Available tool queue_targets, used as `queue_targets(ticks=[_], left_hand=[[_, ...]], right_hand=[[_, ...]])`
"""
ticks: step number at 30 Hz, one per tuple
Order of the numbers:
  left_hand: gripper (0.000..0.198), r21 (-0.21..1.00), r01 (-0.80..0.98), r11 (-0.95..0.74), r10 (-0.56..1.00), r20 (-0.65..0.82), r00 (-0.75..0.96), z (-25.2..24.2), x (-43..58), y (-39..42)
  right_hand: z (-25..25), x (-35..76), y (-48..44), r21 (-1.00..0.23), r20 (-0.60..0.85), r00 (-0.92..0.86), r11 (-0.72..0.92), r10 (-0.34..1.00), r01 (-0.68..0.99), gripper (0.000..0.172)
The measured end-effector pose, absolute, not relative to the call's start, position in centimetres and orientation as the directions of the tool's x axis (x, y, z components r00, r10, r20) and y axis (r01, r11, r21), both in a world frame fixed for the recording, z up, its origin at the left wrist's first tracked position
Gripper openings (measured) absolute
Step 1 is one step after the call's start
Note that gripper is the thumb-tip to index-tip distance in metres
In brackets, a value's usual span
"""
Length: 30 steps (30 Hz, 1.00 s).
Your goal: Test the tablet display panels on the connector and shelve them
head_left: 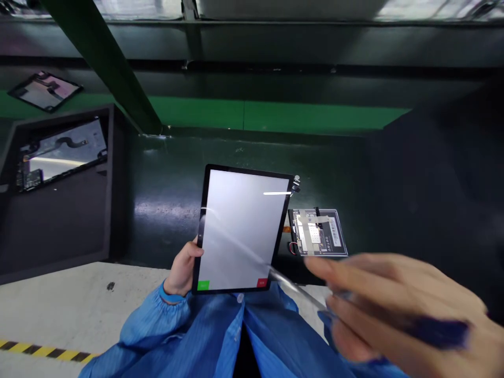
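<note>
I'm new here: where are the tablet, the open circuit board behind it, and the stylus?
tablet [244,231], head view, middle of screen
circuit board [317,232], head view, its centre
stylus [293,287], head view, thin shaft

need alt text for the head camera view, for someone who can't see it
A person's left hand holds a tablet upright, its screen lit white with small green and red corner buttons, while the blurred right hand brings a stylus-like tool to the lower right edge. An opened device with its circuit board exposed lies on the dark workbench behind.
</note>
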<state>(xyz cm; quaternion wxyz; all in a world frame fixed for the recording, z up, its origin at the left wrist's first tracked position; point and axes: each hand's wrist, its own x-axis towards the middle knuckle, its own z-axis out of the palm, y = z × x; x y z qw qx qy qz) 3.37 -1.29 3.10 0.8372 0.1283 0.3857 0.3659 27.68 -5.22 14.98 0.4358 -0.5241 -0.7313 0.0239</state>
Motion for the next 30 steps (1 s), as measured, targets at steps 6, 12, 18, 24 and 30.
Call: queue_targets(ticks=[6,12,18,24,30], left_hand=[[0.043,0.534,-0.412,0.738,0.674,-0.595,0.437,3.5,5.4,-1.7],[0.017,0.502,-0.439,0.745,0.662,-0.639,0.392,3.8,4.7,-1.7],[0.012,0.454,-0.517,0.725,0.669,-0.643,0.374,4.5,4.4,-0.9],[0.007,0.530,-0.577,0.621,0.750,-0.615,0.241,4.6,3.9,-1.2],[0.018,0.577,-0.589,0.566,0.778,-0.610,0.150,6.3,4.9,-1.6]], right_hand=[[14.0,26.1,2.9,-0.596,0.725,-0.060,0.669,0.686,0.444,0.019],[10.5,28.6,4.3,-0.803,0.541,-0.195,0.572,0.818,0.167,0.073],[8.7,30.1,4.5,-0.797,0.482,-0.285,0.550,0.828,0.251,0.090],[7.3,30.0,6.3,-0.876,0.481,-0.024,0.481,0.876,-0.032,0.061],[5.2,29.7,7.0,-0.925,0.345,0.119,0.359,0.931,-0.126,0.045]])
